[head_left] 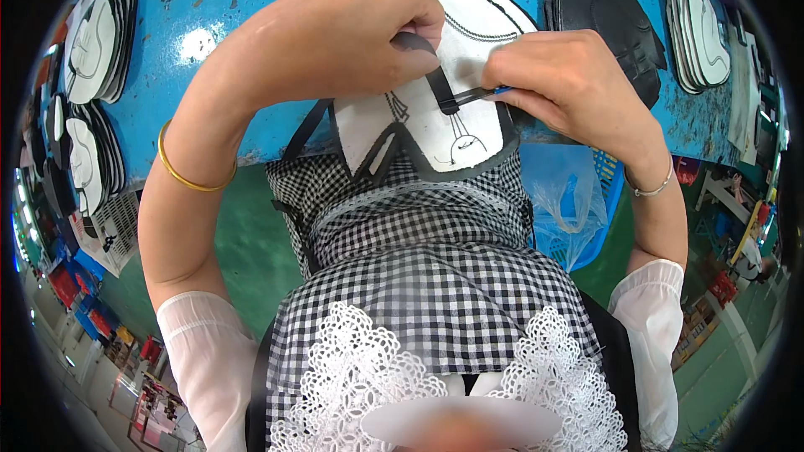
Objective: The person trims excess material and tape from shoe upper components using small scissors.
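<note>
The left hand was closed on a black strap, which ran from its fingers down to the white panel. The right hand was pinched narrow on a slim dark tool, whose tip pointed at the strap's lower end; the kind of tool, and whether its tips were parted, could not be told. The panel lay on the blue table in front of the person, between and below both hands, its near end reaching past the table edge over the checked apron. In the inspector's judgement, good work at this point called for light, even tension on the strap, since a hard pull could skew its end or drag the panel. The tool was best kept low and nearly flat, its tip clear of the panel's white face, which a slip could mark. The overhanging end offered poor support; setting more of it on the table would be steadier. A stack of black pieces sat just beyond the right hand.
</note>
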